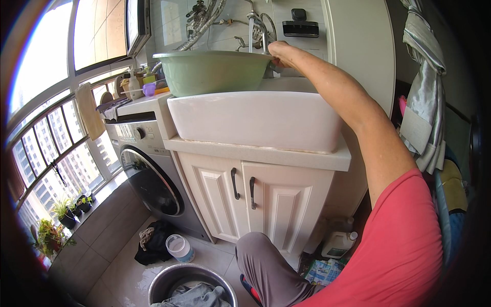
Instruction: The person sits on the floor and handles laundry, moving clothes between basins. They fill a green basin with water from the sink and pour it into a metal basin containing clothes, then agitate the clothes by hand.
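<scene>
The right hand (280, 52) curls closed on the thin rim of a round, smooth pale-green plastic basin (215, 71) sitting in the glossy white rectangular ceramic sink (255, 120).

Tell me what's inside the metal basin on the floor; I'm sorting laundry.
The metal basin holds crumpled grey cloth. Whatever lies beneath the cloth is covered, and the picture's edge cuts off the basin's lower part.

**Basin on the sink, hand at the tap**

A basin (212, 71) sits on the sink (255, 120), above the cabinet (255, 197). The right hand (280, 52) is behind the basin, beneath the tap (257, 28). The washing machine (151, 174) stands left of the cabinet; a metal tub (192, 289) of laundry sits on the floor in front.
</scene>
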{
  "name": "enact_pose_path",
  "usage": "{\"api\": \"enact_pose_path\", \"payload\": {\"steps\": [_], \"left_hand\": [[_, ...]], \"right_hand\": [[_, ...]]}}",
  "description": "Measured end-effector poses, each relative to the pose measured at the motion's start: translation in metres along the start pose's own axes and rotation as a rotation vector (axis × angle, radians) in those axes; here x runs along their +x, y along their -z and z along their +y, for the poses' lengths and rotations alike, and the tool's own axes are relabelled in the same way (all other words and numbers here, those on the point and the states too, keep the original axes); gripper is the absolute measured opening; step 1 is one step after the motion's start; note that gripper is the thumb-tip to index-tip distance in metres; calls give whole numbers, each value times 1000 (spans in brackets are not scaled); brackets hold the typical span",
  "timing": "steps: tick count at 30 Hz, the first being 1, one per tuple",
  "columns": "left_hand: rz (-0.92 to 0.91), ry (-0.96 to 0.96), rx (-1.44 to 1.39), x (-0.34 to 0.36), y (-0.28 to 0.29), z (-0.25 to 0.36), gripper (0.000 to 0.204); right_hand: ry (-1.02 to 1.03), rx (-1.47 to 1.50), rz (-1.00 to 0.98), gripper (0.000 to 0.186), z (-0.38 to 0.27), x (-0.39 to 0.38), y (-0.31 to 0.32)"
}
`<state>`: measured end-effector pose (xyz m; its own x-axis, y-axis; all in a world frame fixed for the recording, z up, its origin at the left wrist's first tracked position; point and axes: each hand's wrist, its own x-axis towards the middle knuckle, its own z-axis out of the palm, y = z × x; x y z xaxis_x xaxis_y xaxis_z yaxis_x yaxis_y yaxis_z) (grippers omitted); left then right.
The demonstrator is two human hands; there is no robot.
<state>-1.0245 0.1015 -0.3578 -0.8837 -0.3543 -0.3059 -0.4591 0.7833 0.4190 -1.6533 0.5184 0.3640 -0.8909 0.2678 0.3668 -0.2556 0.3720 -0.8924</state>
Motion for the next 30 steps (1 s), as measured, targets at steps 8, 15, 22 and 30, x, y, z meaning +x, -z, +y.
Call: {"api": "enact_pose_path", "payload": {"steps": [8, 15, 22, 30], "left_hand": [[-2, -6, -10, -3, 7, 9, 34], [70, -52, -1, 4, -11, -7, 34], [7, 0, -25, 9, -9, -12, 34], [13, -22, 47, -3, 7, 10, 42]], "right_hand": [[1, -9, 6, 11, 0, -2, 1], [51, -17, 26, 16, -2, -19, 3], [55, -8, 13, 16, -2, -13, 2], [115, -180, -64, 8, -3, -28, -4]]}}
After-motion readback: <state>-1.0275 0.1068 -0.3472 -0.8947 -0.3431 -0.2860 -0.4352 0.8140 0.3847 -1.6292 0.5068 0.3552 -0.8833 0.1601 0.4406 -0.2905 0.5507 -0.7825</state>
